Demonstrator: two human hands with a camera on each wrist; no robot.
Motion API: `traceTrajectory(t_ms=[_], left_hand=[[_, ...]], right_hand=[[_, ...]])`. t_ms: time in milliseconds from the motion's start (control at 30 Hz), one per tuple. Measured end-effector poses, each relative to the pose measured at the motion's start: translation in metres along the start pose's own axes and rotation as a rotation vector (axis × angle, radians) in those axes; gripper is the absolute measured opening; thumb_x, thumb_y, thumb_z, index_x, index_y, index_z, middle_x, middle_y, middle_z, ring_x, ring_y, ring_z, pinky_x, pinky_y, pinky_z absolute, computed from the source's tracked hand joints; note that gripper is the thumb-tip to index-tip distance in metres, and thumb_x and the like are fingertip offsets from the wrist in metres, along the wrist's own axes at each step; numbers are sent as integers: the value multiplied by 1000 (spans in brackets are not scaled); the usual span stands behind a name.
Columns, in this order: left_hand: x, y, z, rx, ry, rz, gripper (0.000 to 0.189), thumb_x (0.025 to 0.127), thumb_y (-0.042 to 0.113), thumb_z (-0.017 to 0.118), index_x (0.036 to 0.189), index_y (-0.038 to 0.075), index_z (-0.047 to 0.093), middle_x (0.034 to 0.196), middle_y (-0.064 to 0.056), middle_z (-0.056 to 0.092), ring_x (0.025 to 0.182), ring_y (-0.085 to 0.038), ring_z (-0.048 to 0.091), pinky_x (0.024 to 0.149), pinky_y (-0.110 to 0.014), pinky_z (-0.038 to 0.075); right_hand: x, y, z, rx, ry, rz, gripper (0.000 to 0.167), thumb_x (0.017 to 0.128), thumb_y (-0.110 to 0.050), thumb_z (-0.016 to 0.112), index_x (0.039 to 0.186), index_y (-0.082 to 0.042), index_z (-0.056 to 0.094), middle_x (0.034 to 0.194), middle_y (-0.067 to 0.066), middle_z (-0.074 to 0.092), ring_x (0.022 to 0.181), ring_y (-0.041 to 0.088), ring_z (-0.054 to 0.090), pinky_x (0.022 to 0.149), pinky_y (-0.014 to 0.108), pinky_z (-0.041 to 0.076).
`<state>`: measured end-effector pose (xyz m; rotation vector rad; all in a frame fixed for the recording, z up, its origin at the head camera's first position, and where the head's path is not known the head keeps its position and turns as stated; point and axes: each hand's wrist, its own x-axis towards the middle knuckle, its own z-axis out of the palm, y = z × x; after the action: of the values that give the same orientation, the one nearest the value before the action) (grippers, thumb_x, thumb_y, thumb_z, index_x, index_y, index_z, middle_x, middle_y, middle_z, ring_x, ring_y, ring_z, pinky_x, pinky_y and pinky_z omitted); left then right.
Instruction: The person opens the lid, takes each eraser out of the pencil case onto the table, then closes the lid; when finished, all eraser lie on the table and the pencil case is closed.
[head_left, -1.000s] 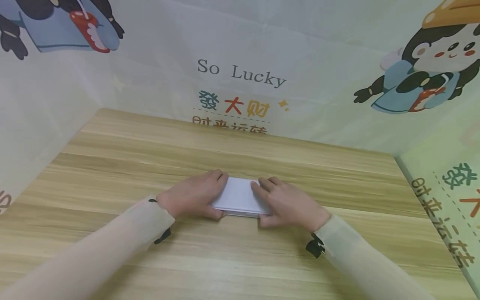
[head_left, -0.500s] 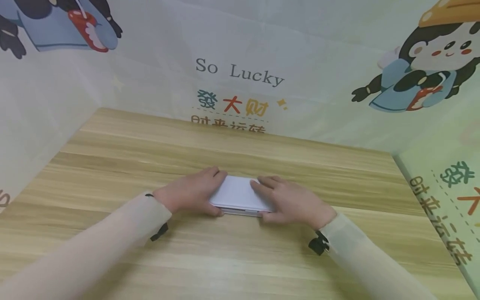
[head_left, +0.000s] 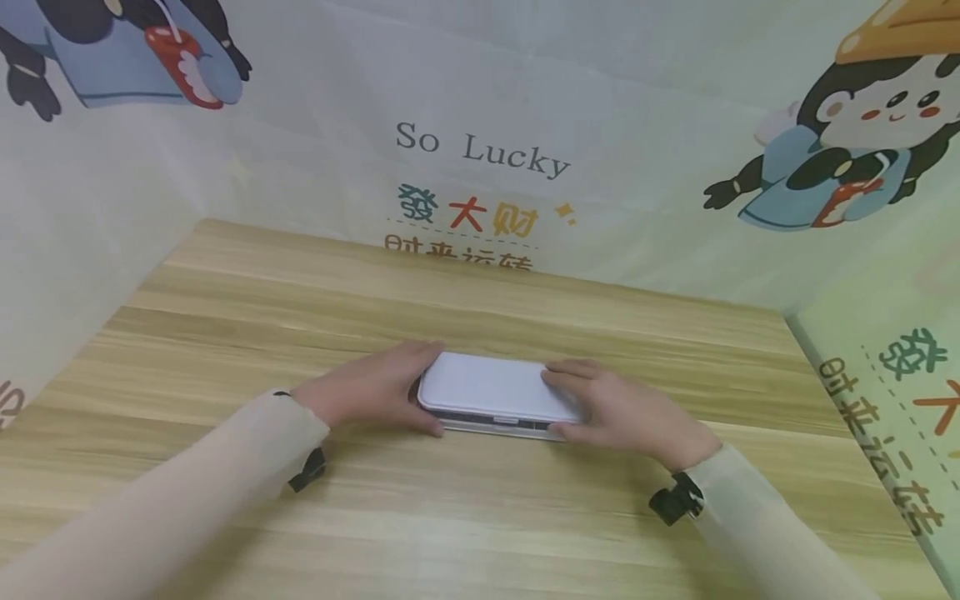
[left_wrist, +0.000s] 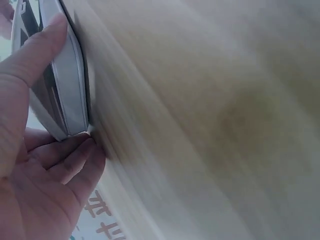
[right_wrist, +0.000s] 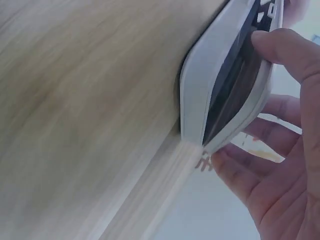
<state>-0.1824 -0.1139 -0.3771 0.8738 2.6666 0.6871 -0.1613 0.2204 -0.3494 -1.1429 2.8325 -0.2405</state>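
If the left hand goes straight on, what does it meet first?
The case, most likely: its left end sits in the grip of the left hand, though depth at the palm is unclear.

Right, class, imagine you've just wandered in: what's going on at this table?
A person's left hand and right hand are holding a white case, one at each end, as it rests on a wood-grain table. The case is partly open: along the side nearest the person, a dark gap shows between its lid and base. Whatever is inside can't be made out.
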Motion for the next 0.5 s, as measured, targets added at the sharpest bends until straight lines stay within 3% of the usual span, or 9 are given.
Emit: traceTrajectory(t_ms=[200, 367, 500], left_hand=[[-4, -1, -3, -52, 29, -1, 85, 77, 44, 92, 143, 9, 52, 133, -6, 69, 119, -20, 65, 112, -45, 52], [-6, -2, -4, -42, 31, -18, 89, 77, 47, 91, 147, 10, 51, 135, -6, 69, 118, -20, 66, 110, -46, 54], [-6, -2, -4, -51, 24, -40, 92, 76, 49, 92, 149, 10, 51, 139, -7, 69, 125, -22, 66, 115, -47, 51]], right_hand=[[-6, 8, -7, 90, 38, -5, 57, 96, -32, 75, 140, 3, 64, 145, 23, 64, 135, 42, 61, 113, 55, 51], [-9, 14, -10, 221, 82, 18, 47, 97, -27, 76, 134, 1, 69, 138, 20, 70, 129, 39, 66, 109, 55, 54], [-10, 18, -11, 337, 124, 48, 37, 99, -21, 74, 130, -1, 72, 130, 18, 74, 122, 37, 71, 102, 51, 59]])
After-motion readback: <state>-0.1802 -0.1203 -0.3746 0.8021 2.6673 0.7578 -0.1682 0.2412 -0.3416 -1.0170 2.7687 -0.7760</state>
